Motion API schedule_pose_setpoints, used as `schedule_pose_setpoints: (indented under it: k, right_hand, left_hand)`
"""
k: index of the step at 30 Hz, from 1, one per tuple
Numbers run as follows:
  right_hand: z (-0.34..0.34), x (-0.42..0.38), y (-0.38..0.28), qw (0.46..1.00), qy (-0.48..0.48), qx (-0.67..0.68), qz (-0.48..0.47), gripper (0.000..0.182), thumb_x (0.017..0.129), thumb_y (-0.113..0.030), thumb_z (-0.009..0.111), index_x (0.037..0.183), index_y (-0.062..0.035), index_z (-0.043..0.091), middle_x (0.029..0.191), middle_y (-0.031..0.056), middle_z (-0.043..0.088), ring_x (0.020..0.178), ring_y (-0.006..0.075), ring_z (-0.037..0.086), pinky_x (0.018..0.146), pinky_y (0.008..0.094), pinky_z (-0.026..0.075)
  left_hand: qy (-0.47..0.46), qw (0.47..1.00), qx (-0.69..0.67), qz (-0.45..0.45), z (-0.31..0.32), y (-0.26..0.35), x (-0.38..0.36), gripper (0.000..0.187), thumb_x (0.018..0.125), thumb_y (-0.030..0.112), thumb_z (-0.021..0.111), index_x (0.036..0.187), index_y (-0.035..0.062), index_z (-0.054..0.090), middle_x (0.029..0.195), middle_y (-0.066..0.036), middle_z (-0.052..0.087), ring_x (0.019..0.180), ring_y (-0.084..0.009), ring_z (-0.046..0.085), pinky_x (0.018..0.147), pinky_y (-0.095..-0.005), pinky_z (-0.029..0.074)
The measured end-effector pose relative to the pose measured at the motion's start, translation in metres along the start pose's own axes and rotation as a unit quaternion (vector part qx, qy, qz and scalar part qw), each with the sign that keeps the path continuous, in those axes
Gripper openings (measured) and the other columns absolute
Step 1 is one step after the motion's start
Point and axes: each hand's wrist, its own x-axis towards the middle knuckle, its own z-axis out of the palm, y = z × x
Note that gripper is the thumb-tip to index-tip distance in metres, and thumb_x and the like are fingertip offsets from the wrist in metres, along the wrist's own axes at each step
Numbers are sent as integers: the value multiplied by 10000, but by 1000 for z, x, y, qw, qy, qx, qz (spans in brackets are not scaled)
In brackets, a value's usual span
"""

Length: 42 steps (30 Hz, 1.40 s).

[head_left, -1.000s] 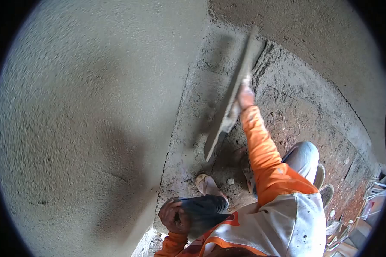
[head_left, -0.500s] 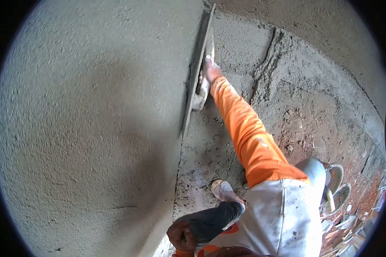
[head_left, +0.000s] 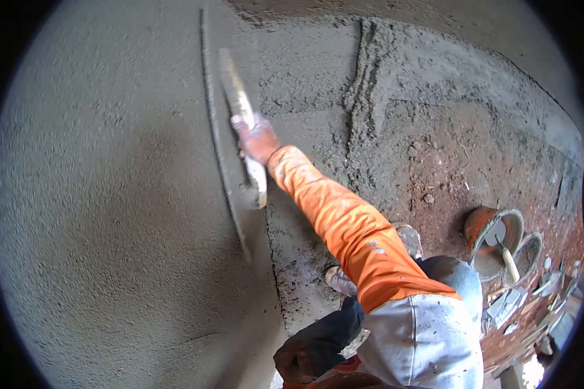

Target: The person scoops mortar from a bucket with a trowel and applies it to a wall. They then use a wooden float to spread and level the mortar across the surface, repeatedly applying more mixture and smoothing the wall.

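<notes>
My right hand (head_left: 256,137), in an orange sleeve, is closed around the pale handle of a plastering float (head_left: 256,178). The float's long blade lies against the wet grey plaster (head_left: 110,194), with a thin ridge of mortar along its left edge. Some motion blur softens the blade. At the bottom, a dark brown shape by my bent knee looks like my left hand (head_left: 295,363). It is in deep shadow, so its fingers cannot be made out.
Rough mortar with a raised strip (head_left: 366,84) lies right of the float. At right stands a bucket (head_left: 477,220) with a trowel (head_left: 498,232) in it, next to a second round container (head_left: 533,249). Broken flat pieces (head_left: 506,306) litter the reddish ground. My shoe (head_left: 409,238) is near the bucket.
My right hand has moved left and slightly down in view with the float, from the plaster's edge onto its surface. The view has shifted, so more of the bucket and trowel shows.
</notes>
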Motion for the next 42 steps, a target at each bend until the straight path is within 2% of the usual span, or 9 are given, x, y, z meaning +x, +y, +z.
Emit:
schedule_pose_setpoints:
  k: [7, 11, 19, 22, 24, 27, 33, 36, 42]
  right_hand:
    - [-8, -97, -8, 945, 106, -114, -288, 311, 851, -337, 490, 915, -35, 534, 809, 246, 557, 771, 398, 560, 658, 453, 440]
    - [-39, 6, 62, 969, 205, -123, 67, 511, 855, -472, 439, 899, 20, 570, 819, 257, 594, 817, 427, 568, 699, 446, 456]
    - [-4, 91, 18, 946, 154, -282, 48, 752, 836, -594, 303, 1066, 88, 519, 1050, 326, 515, 1046, 419, 487, 934, 425, 352]
    - [11, 58, -29, 967, 94, -236, -6, 749, 857, -585, 260, 1017, 96, 528, 870, 283, 586, 935, 379, 559, 901, 414, 379]
    - [24, -1, -100, 953, 98, -280, -67, 721, 867, -564, 273, 1097, 92, 465, 1041, 300, 523, 1006, 379, 513, 890, 432, 380]
    - [55, -45, -147, 951, 176, -202, -156, 564, 835, -489, 448, 892, 71, 485, 808, 292, 571, 799, 438, 575, 724, 458, 467]
    - [104, -138, -238, 936, 47, -83, -338, 633, 739, -456, 608, 1094, 25, 401, 853, 210, 571, 763, 351, 588, 636, 423, 478]
    - [91, -136, -245, 935, -31, -139, -325, 618, 743, -467, 599, 1073, 23, 416, 838, 198, 579, 767, 328, 594, 641, 414, 477]
    - [48, -69, -84, 982, 162, -100, 8, 580, 819, -515, 475, 985, 39, 516, 838, 245, 591, 816, 369, 593, 728, 411, 469]
  left_hand:
    - [-82, 996, -39, -16, -10, 43, 4, 126, 758, 150, 558, 726, 32, 585, 698, -106, 625, 590, -236, 594, 554, -305, 478]
    - [-94, 994, -21, -55, -15, 52, -6, 135, 753, 158, 560, 733, 30, 596, 688, -109, 624, 566, -237, 593, 532, -306, 477]
    - [-108, 990, -20, -92, -17, 49, -24, 147, 753, 178, 562, 739, 37, 602, 695, -109, 625, 580, -244, 595, 550, -315, 478]
    - [-134, 985, -24, -103, -18, 52, -28, 152, 753, 186, 562, 741, 40, 604, 697, -110, 626, 586, -246, 596, 557, -318, 478]
    - [-153, 982, -24, -112, -20, 59, -36, 155, 752, 191, 563, 743, 42, 606, 699, -110, 626, 589, -247, 596, 561, -320, 478]
    - [-201, 971, -18, -125, -17, 65, -47, 160, 752, 198, 564, 745, 44, 608, 701, -110, 627, 595, -250, 597, 568, -323, 478]
    - [-273, 952, 11, -139, -22, 73, -50, 170, 752, 213, 565, 750, 50, 612, 706, -110, 628, 606, -255, 598, 582, -330, 478]
    - [-284, 948, 29, -142, -28, 72, -50, 175, 752, 220, 566, 752, 53, 615, 708, -110, 629, 611, -257, 599, 589, -333, 479]
    - [-275, 949, 51, -146, -35, 75, -59, 185, 752, 235, 567, 757, 58, 619, 713, -111, 630, 622, -262, 600, 602, -340, 479]
